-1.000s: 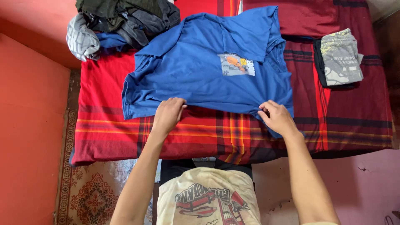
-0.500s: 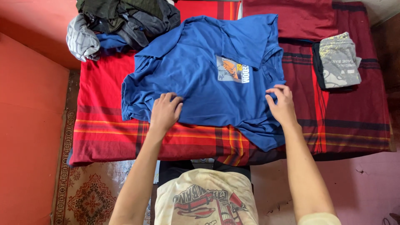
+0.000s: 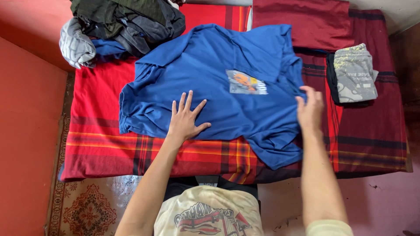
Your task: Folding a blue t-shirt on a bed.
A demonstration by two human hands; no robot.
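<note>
Blue T-shirt (image 3: 210, 83), mid-frame on the plaid bed (image 3: 100, 148); rectangular orange-and-grey chest print right of centre. Left hand (image 3: 186, 120) flat, fingers spread, pressing the shirt; right hand (image 3: 309, 110) blurred at its right edge, grip unclear.

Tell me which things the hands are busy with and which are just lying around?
Busy with:
- blue T-shirt, spread on the bed
- left hand, flat on the shirt, fingers spread
- right hand, at the shirt's right edge

Just lying around:
- heap of dark and grey clothes, top left
- folded grey garment, right
- dark red cloth, top
- checked red bedcover
</note>
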